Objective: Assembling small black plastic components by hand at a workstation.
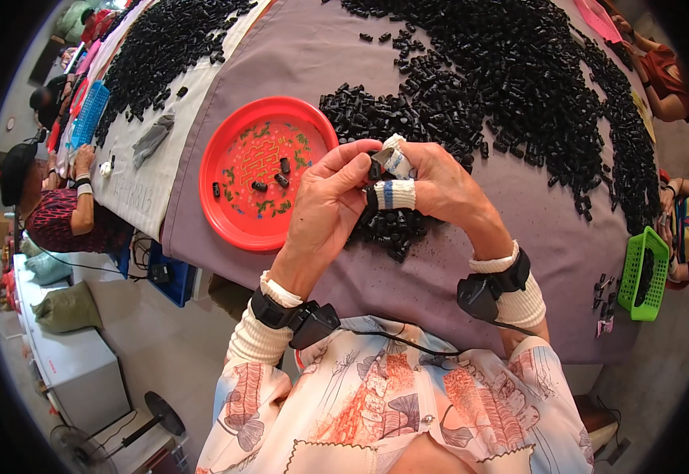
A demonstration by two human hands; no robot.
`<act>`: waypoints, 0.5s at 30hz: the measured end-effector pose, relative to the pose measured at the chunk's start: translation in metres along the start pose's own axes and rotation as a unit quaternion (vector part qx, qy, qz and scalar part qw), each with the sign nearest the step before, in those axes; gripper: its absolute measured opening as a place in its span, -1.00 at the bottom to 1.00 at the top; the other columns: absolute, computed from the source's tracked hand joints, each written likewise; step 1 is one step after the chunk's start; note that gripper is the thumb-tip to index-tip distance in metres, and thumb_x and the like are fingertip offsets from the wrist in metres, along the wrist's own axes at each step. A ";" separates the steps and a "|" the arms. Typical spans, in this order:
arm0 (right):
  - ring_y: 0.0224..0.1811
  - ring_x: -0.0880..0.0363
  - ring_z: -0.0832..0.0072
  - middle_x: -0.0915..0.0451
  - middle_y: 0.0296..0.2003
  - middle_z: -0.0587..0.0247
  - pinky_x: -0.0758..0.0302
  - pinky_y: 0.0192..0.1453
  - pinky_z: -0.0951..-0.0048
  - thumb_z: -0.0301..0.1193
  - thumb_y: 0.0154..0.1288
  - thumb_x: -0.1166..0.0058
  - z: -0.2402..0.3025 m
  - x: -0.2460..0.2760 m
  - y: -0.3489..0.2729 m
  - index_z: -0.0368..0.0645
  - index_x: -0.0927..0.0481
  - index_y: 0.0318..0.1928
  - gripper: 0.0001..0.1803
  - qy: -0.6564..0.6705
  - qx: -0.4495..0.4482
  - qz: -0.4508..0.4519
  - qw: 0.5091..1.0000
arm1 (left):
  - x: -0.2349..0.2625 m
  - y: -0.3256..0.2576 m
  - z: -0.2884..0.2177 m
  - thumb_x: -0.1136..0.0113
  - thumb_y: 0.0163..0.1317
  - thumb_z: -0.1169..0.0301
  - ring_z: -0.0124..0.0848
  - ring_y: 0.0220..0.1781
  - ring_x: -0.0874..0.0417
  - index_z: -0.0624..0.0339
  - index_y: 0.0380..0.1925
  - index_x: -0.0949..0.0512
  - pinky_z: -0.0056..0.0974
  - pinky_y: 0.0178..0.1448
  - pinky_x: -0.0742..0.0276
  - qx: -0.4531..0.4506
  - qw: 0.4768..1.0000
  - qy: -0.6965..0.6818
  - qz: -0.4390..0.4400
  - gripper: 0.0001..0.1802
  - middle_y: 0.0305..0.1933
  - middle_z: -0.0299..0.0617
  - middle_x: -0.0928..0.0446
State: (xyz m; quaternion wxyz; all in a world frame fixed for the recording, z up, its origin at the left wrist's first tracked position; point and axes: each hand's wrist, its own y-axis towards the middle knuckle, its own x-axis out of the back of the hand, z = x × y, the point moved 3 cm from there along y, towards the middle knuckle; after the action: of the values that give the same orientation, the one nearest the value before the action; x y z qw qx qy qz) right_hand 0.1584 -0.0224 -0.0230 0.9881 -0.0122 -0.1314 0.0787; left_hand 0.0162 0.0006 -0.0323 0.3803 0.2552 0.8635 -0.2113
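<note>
My left hand [322, 207] is closed, its thumb and forefinger pinching a small black cylindrical part [375, 171] in front of me. My right hand [445, 180], with white blue-striped covers on some fingers, is closed against the same spot. A small grey blade-like piece [384, 157] shows at its fingertips, touching or almost touching the black part; its handle end is hidden. Left of my hands sits a round red plastic tray [216, 213] with a printed pattern and several black parts lying in it. Just beyond and below my hands spreads a heap of similar black parts [392, 229].
A large pile of black parts [502, 71] covers the far side of the mauve tablecloth [534, 237]. A green basket [649, 272] stands at the right edge. Another person [60, 193] works at the left beside a blue basket [90, 110]; more people sit at the right.
</note>
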 end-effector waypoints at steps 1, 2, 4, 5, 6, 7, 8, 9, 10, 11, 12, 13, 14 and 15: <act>-0.60 -0.31 0.55 -0.38 -0.65 0.30 -0.29 -0.50 0.44 -0.19 -0.09 -0.25 0.000 0.000 0.000 -0.29 -0.47 -0.48 -0.61 -0.006 0.004 -0.005 1.000 | 0.000 0.000 0.000 -0.02 0.26 0.49 -0.50 -0.17 -0.55 0.34 -0.09 -0.48 -0.37 -0.02 -0.47 -0.002 1.000 0.004 -0.002 -0.76 -0.19 -0.19 -0.55; -0.61 -0.30 0.54 -0.38 -0.66 0.30 -0.29 -0.50 0.44 -0.18 -0.09 -0.25 0.001 0.000 0.001 -0.29 -0.47 -0.49 -0.60 -0.011 0.009 -0.009 1.000 | 0.000 0.000 0.000 -0.02 0.26 0.50 -0.50 -0.17 -0.55 0.34 -0.09 -0.48 -0.38 -0.01 -0.47 -0.005 1.000 0.009 -0.005 -0.76 -0.18 -0.19 -0.55; -0.61 -0.31 0.53 -0.38 -0.66 0.29 -0.29 -0.50 0.43 -0.17 -0.09 -0.24 0.004 0.000 0.001 -0.29 -0.47 -0.49 -0.59 -0.017 0.009 -0.005 1.000 | 0.000 0.000 -0.001 -0.03 0.26 0.50 -0.50 -0.16 -0.55 0.35 -0.09 -0.47 -0.38 -0.01 -0.47 -0.006 1.000 0.012 -0.005 -0.76 -0.17 -0.19 -0.55; -0.61 -0.31 0.52 -0.38 -0.66 0.28 -0.29 -0.51 0.43 -0.16 -0.08 -0.24 0.005 0.000 0.001 -0.29 -0.47 -0.48 -0.59 -0.022 0.010 -0.001 1.000 | -0.001 0.000 -0.001 -0.03 0.26 0.51 -0.49 -0.15 -0.55 0.35 -0.09 -0.47 -0.38 -0.01 -0.47 -0.007 1.000 0.015 -0.005 -0.76 -0.17 -0.19 -0.55; -0.61 -0.31 0.52 -0.38 -0.66 0.28 -0.29 -0.51 0.43 -0.16 -0.08 -0.24 0.005 0.000 0.000 -0.29 -0.47 -0.48 -0.59 -0.022 0.010 -0.001 1.000 | 0.000 0.000 -0.001 -0.03 0.26 0.51 -0.49 -0.15 -0.55 0.35 -0.09 -0.47 -0.38 -0.01 -0.47 -0.007 1.000 0.015 -0.005 -0.76 -0.17 -0.19 -0.55; -0.62 -0.31 0.51 -0.38 -0.66 0.28 -0.29 -0.51 0.43 -0.16 -0.08 -0.23 0.004 0.000 0.000 -0.29 -0.47 -0.48 -0.59 -0.016 0.011 0.001 1.000 | 0.002 0.000 0.000 0.00 0.28 0.48 -0.49 -0.14 -0.56 0.34 -0.07 -0.46 -0.37 -0.01 -0.49 -0.014 1.000 0.026 0.000 -0.75 -0.16 -0.18 -0.55; -0.62 -0.32 0.50 -0.38 -0.66 0.27 -0.29 -0.50 0.43 -0.15 -0.07 -0.23 0.003 0.000 0.000 -0.29 -0.47 -0.47 -0.59 -0.010 0.013 0.003 1.000 | 0.003 0.000 0.001 0.03 0.30 0.46 -0.48 -0.13 -0.57 0.33 -0.05 -0.45 -0.35 -0.01 -0.51 -0.021 0.999 0.037 0.005 -0.74 -0.15 -0.17 -0.55; -0.62 -0.32 0.50 -0.38 -0.66 0.27 -0.29 -0.50 0.43 -0.15 -0.07 -0.23 0.002 0.000 0.000 -0.29 -0.47 -0.47 -0.59 -0.010 0.013 0.003 1.000 | 0.002 0.000 0.001 0.03 0.30 0.46 -0.48 -0.13 -0.57 0.33 -0.05 -0.45 -0.35 -0.01 -0.51 -0.021 0.999 0.037 0.005 -0.74 -0.15 -0.17 -0.55; -0.61 -0.33 0.50 -0.38 -0.66 0.27 -0.29 -0.50 0.43 -0.14 -0.06 -0.23 0.001 0.000 -0.001 -0.29 -0.47 -0.46 -0.58 -0.011 0.004 0.006 1.000 | 0.002 0.000 0.001 0.03 0.30 0.46 -0.48 -0.13 -0.57 0.33 -0.05 -0.45 -0.35 -0.01 -0.51 -0.021 0.999 0.039 0.005 -0.74 -0.15 -0.17 -0.55; -0.61 -0.33 0.49 -0.39 -0.66 0.27 -0.29 -0.50 0.43 -0.14 -0.06 -0.22 0.001 0.000 -0.001 -0.29 -0.48 -0.45 -0.58 -0.013 -0.005 0.010 1.000 | 0.002 0.000 0.000 0.03 0.30 0.46 -0.48 -0.13 -0.57 0.34 -0.05 -0.45 -0.35 -0.01 -0.51 -0.021 0.999 0.041 0.004 -0.74 -0.15 -0.17 -0.55; -0.61 -0.33 0.49 -0.39 -0.66 0.27 -0.29 -0.50 0.43 -0.14 -0.06 -0.22 0.001 -0.001 -0.001 -0.29 -0.48 -0.45 -0.58 -0.013 -0.005 0.010 1.000 | 0.001 0.000 0.000 0.03 0.30 0.46 -0.48 -0.13 -0.57 0.34 -0.05 -0.45 -0.35 -0.01 -0.51 -0.021 0.999 0.041 0.004 -0.74 -0.15 -0.17 -0.55; -0.61 -0.33 0.50 -0.39 -0.66 0.28 -0.29 -0.50 0.43 -0.13 -0.05 -0.22 0.003 -0.001 -0.001 -0.28 -0.48 -0.45 -0.58 -0.016 0.003 0.006 1.000 | 0.001 0.000 0.001 0.03 0.30 0.46 -0.48 -0.13 -0.57 0.34 -0.05 -0.45 -0.35 -0.01 -0.51 -0.021 0.999 0.040 0.001 -0.74 -0.15 -0.17 -0.55; -0.60 -0.34 0.51 -0.39 -0.66 0.28 -0.29 -0.50 0.44 -0.13 -0.05 -0.22 0.004 0.000 -0.001 -0.28 -0.48 -0.45 -0.58 -0.020 0.011 0.002 1.000 | 0.001 0.000 0.001 0.03 0.30 0.46 -0.48 -0.13 -0.57 0.34 -0.05 -0.45 -0.35 -0.02 -0.51 -0.020 0.999 0.038 -0.002 -0.74 -0.15 -0.17 -0.55; -0.60 -0.34 0.51 -0.39 -0.66 0.28 -0.29 -0.50 0.44 -0.13 -0.05 -0.22 0.004 0.000 -0.001 -0.28 -0.48 -0.45 -0.58 -0.020 0.011 0.001 1.000 | 0.001 0.000 0.001 0.03 0.30 0.46 -0.48 -0.13 -0.57 0.34 -0.05 -0.45 -0.35 -0.02 -0.51 -0.019 0.999 0.038 -0.002 -0.74 -0.15 -0.17 -0.55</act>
State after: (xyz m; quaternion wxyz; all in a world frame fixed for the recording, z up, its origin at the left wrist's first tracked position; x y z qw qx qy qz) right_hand 0.1574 -0.0235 -0.0192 0.9852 0.0000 -0.1505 0.0817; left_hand 0.0163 0.0005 -0.0339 0.3520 0.2536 0.8816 -0.1858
